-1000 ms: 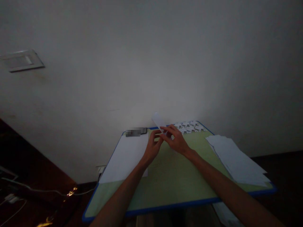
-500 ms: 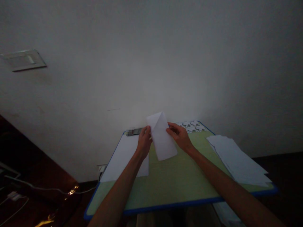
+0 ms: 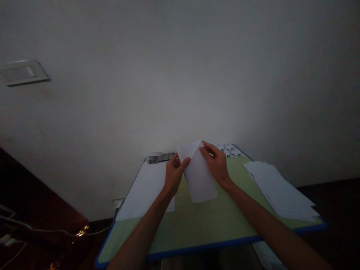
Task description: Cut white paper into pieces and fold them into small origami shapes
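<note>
A white sheet of paper [image 3: 200,183], folded into a narrow strip with a slanted flap at its top, is held up over the table between both hands. My left hand [image 3: 174,172] pinches its left edge, thumb lying on the front near the flap's lower point. At the upper right corner, my right hand [image 3: 215,161] grips the paper between thumb and fingers. The fingers behind the sheet are partly hidden.
The green table [image 3: 202,225] has a blue rim and stands against the wall. White paper [image 3: 143,191] lies at left, a dark flat object [image 3: 165,157] behind it. A paper stack [image 3: 281,191] lies at right; several small folded papers [image 3: 232,150] lie at the back right.
The folded paper has come lower and slightly right. My left thumb has moved onto its front, and my right hand has shifted up along the edge to the top corner.
</note>
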The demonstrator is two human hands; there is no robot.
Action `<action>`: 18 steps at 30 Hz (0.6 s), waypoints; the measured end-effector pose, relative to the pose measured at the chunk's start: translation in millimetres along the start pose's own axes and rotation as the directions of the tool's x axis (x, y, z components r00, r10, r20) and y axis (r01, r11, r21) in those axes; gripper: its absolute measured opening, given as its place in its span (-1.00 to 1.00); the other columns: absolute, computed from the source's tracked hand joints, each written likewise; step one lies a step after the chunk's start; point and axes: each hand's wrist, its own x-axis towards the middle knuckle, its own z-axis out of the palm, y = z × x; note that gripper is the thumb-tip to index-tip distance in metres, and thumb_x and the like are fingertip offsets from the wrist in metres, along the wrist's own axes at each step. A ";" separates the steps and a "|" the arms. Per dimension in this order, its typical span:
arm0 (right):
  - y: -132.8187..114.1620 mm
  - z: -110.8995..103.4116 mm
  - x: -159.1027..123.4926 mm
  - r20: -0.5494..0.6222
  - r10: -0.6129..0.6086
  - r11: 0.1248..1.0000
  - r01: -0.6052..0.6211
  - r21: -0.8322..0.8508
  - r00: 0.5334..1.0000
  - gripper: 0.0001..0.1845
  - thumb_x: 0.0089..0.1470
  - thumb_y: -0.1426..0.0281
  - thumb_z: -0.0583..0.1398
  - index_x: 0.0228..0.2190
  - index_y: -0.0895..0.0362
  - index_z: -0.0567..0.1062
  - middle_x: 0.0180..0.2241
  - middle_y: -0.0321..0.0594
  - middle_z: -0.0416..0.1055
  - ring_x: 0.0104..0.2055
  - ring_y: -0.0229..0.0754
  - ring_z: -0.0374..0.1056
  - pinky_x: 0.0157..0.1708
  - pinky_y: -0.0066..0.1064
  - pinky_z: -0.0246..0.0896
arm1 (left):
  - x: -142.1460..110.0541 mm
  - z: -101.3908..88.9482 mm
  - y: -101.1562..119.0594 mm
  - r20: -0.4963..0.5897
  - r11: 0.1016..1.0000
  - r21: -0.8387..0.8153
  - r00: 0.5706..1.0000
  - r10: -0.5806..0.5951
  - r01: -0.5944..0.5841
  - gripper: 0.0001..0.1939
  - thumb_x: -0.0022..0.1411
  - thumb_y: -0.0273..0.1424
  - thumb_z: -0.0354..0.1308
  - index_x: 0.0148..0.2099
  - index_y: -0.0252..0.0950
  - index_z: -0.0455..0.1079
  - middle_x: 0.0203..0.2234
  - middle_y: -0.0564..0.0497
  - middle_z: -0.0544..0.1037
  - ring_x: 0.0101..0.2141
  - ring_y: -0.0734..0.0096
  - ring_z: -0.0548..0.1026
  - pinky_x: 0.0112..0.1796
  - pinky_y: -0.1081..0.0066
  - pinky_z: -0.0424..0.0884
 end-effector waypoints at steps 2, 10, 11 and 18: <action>-6.3 1.3 -1.2 -0.021 -0.005 1.000 0.006 0.011 1.000 -0.52 0.17 0.09 0.32 0.01 0.10 0.65 -0.03 -0.02 0.64 -0.07 0.00 0.55 -0.07 -0.19 0.50 | -2.8 1.5 4.4 0.001 1.000 0.007 1.000 0.021 -0.021 -0.43 0.04 -0.11 0.51 0.01 -0.31 0.52 -0.17 -0.17 0.71 -0.19 0.09 0.66 -0.18 0.27 0.57; -68.7 -15.8 -39.7 -0.017 0.037 0.996 -0.036 0.079 0.999 -0.68 0.06 0.19 0.41 -0.15 0.03 0.70 -0.13 -0.10 0.68 -0.15 0.01 0.60 -0.15 -0.18 0.57 | -46.1 17.7 55.9 -0.044 0.990 0.066 0.991 0.128 -0.125 -0.60 0.17 -0.08 0.41 -0.09 -0.24 0.52 -0.21 -0.11 0.69 -0.18 0.08 0.63 -0.25 0.32 0.55; -82.9 -20.8 -50.8 -0.036 0.061 0.992 -0.057 0.109 0.997 -0.70 0.02 0.20 0.43 -0.18 0.01 0.70 -0.16 -0.12 0.69 -0.17 0.01 0.60 -0.18 -0.20 0.58 | -59.2 20.7 66.6 -0.026 0.985 0.099 0.990 0.142 -0.139 -0.63 0.18 -0.10 0.41 -0.12 -0.24 0.53 -0.23 -0.10 0.68 -0.21 0.09 0.63 -0.26 0.32 0.55; -162.6 -45.7 -127.0 -0.028 0.230 0.947 -0.216 0.237 0.973 -0.77 0.00 0.18 0.46 -0.38 0.05 0.64 -0.38 -0.22 0.64 -0.33 -0.11 0.55 -0.35 -0.36 0.47 | -153.6 29.3 113.0 -0.012 0.973 0.205 0.994 0.112 -0.107 -0.69 0.21 -0.14 0.41 -0.29 -0.30 0.54 -0.44 0.01 0.57 -0.41 0.34 0.53 -0.44 0.47 0.46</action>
